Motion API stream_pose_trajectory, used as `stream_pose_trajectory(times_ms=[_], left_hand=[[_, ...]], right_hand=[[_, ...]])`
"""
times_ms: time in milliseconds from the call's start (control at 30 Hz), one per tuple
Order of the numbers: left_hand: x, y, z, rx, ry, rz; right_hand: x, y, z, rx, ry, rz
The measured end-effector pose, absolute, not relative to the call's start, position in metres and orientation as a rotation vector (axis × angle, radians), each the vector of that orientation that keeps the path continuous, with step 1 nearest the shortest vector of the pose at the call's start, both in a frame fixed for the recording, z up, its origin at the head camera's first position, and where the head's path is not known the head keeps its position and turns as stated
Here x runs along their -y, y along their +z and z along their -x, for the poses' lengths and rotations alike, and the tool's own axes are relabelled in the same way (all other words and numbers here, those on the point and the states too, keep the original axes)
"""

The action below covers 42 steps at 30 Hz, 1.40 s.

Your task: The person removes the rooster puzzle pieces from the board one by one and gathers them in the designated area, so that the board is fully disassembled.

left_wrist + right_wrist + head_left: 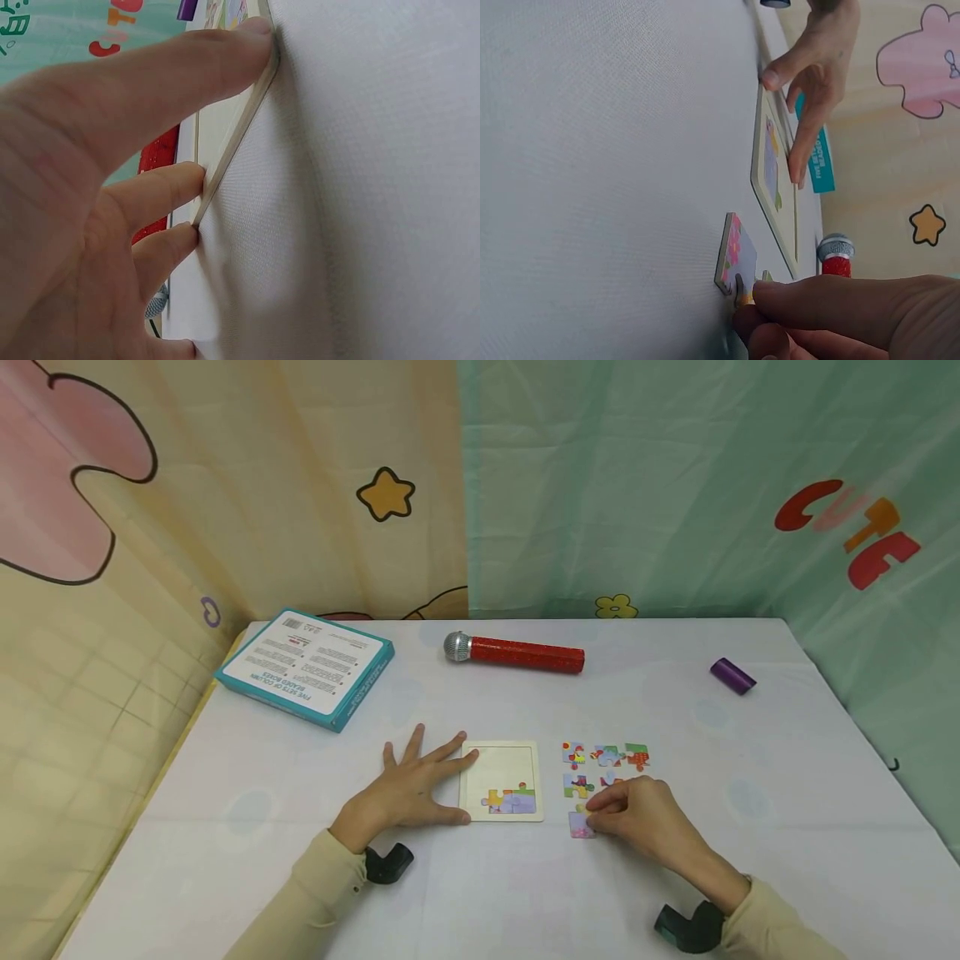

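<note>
A square wooden puzzle tray (500,763) lies flat, with a few joined pieces (513,802) along its lower right. My left hand (412,789) is spread out at the tray's left side; the thumb and some fingertips rest on its edge. With thumb and forefinger, my right hand (648,822) pinches a lilac puzzle piece (581,825) with pink flowers, right of the tray. In the right wrist view the fingers cover one end of that piece (739,255). Several loose puzzle pieces (573,755) are laid in rows above it, one partly hidden by the right hand.
Behind the tray lies a red microphone (527,654) with a silver head. A teal-edged box (307,667) sits at the back left, and a purple cylinder (732,677) at the back right. Printed curtains (615,485) hang beyond the white-covered table (480,893).
</note>
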<state>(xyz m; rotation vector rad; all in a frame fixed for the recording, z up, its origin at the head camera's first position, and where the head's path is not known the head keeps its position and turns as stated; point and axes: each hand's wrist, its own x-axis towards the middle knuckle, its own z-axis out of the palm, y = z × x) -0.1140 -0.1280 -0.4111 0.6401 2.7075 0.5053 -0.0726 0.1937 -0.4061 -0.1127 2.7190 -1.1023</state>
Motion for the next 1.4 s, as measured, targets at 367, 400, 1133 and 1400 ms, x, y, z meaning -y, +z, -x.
stream_pose_trajectory(times_ms=[367, 400, 1133, 1400], left_hand=[[0.127, -0.411, 0.114, -2.707, 0.491, -0.637], [0.127, -0.411, 0.114, -2.706, 0.49, -0.637], [0.127, -0.412, 0.114, -2.718, 0.488, -0.636], [0.127, -0.411, 0.114, -2.719, 0.484, -0.629]], right_hand=[[-0.166, -0.406, 0.086, -2.722, -1.185, 0.322], [-0.161, -0.407, 0.087, -2.72, -1.185, 0.325], [-0.105, -0.411, 0.1, -2.75, -0.949, 0.666], [-0.106, -0.408, 0.102, -2.719, -0.973, 0.632]])
